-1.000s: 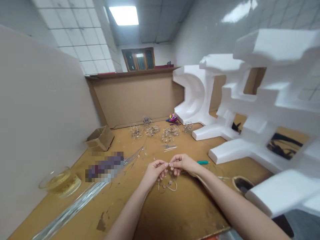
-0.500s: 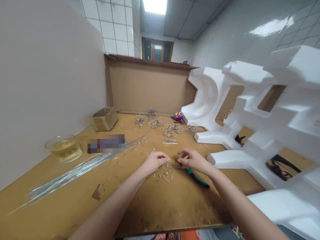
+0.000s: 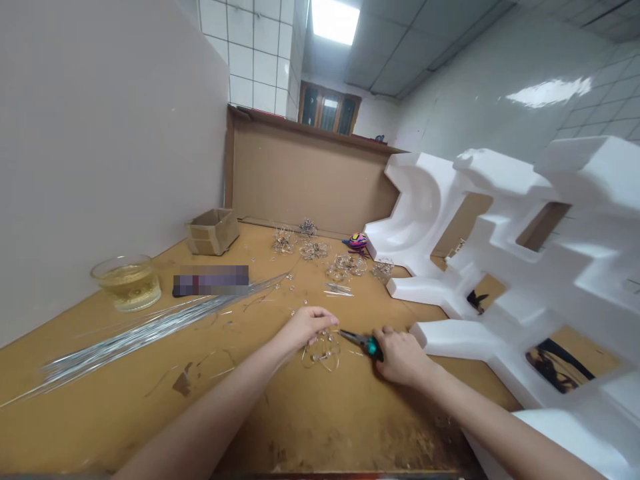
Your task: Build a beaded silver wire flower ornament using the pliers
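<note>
My left hand (image 3: 306, 325) rests on the brown table (image 3: 320, 413) with its fingers closed on a small looped wire piece with clear beads (image 3: 323, 350). Just to its right, my right hand (image 3: 400, 353) is wrapped round the teal handles of small pliers (image 3: 363, 341). The pliers' metal jaws point left towards the wire piece. The two hands are about a hand's width apart.
A long bundle of thin wires (image 3: 135, 333) lies at the left, beside a glass bowl of yellowish liquid (image 3: 127, 282) and a small cardboard box (image 3: 213, 231). Several finished wire-and-bead pieces (image 3: 345, 263) and a colourful object (image 3: 358, 240) lie farther back. White foam blocks (image 3: 505, 253) fill the right side.
My hands were pinched together on the wire piece above the table. Now the left holds it down on the table, and the right has moved away and gripped the pliers.
</note>
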`<state>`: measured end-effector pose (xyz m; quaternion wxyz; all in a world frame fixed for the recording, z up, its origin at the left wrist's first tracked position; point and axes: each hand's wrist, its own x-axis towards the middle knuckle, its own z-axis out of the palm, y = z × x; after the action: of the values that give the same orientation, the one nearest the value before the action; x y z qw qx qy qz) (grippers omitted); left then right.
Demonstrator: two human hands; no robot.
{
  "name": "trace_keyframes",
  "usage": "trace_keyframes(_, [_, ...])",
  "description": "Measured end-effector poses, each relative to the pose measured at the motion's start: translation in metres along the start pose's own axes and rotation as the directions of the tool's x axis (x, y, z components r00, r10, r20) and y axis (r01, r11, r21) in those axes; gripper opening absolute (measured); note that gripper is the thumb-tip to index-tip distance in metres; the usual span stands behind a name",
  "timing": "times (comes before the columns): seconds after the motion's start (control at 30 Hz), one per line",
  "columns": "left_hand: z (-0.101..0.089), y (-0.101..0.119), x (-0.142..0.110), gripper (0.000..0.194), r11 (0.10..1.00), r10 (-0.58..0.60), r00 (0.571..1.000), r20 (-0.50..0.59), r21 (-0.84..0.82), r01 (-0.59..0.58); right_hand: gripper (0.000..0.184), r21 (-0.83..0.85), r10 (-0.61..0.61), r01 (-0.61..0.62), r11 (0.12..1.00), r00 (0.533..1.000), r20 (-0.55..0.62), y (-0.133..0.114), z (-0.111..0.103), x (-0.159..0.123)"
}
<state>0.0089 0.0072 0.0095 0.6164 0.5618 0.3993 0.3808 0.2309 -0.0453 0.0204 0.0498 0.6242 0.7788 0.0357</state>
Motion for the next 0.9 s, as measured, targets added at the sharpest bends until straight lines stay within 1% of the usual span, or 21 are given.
trace_keyframes(0.07, [-0.001,0.001,-0.001,0.028,0.999,-0.006,1.000,0.014,-0.035,0.006,0.030,-0.030,-0.010,0.007,1.000,0.997,-0.079,0.007,-0.008,-0.001])
trace_keyframes(0.1, [-0.002,0.001,-0.001,0.028,0.999,-0.006,1.000,0.021,-0.054,0.007,0.027,-0.059,-0.048,0.040,0.997,0.988,-0.147,0.012,-0.014,-0.002])
trace_keyframes(0.13, [-0.002,0.002,-0.002,0.027,0.997,-0.005,1.000,0.031,-0.074,0.007,0.025,-0.093,-0.113,0.095,0.991,0.969,-0.220,0.017,-0.020,-0.003])
trace_keyframes(0.17, [-0.002,0.002,-0.002,0.027,0.995,-0.003,0.999,0.042,-0.095,0.007,0.025,-0.137,-0.201,0.168,0.976,0.940,-0.276,0.022,-0.026,-0.004])
trace_keyframes(0.2, [-0.003,0.002,-0.003,0.026,0.993,-0.001,0.999,0.054,-0.116,0.008,0.024,-0.191,-0.289,0.239,0.952,0.907,-0.306,0.026,-0.032,-0.005])
trace_keyframes(0.23, [-0.003,0.002,-0.003,0.026,0.991,-0.001,0.998,0.066,-0.136,0.010,0.022,-0.249,-0.367,0.297,0.922,0.874,-0.318,0.030,-0.038,-0.006])
trace_keyframes(0.3, [-0.003,0.002,-0.003,0.026,0.986,-0.004,0.996,0.085,-0.168,0.018,0.018,-0.367,-0.479,0.356,0.859,0.812,-0.334,0.034,-0.048,-0.005])
trace_keyframes(0.37, [-0.004,0.002,-0.003,0.026,0.982,-0.010,0.995,0.096,-0.189,0.028,0.017,-0.459,-0.544,0.369,0.808,0.766,-0.343,0.035,-0.055,-0.003])
trace_keyframes(0.43, [-0.005,0.002,-0.002,0.026,0.978,-0.016,0.994,0.104,-0.204,0.037,0.016,-0.514,-0.583,0.374,0.772,0.738,-0.339,0.034,-0.059,0.000])
trace_keyframes(0.57, [-0.006,0.003,-0.002,0.027,0.973,-0.025,0.993,0.117,-0.226,0.051,0.016,-0.542,-0.609,0.380,0.750,0.717,-0.340,0.031,-0.062,0.004])
trace_keyframes(0.73, [-0.006,0.003,-0.003,0.025,0.968,-0.028,0.991,0.130,-0.244,0.060,0.017,-0.537,-0.595,0.358,0.764,0.712,-0.373,0.027,-0.060,0.004])
trace_keyframes(0.9, [-0.007,0.001,-0.001,0.023,0.964,-0.031,0.989,0.142,-0.256,0.067,0.016,-0.544,-0.592,0.341,0.767,0.704,-0.393,0.029,-0.059,0.004])
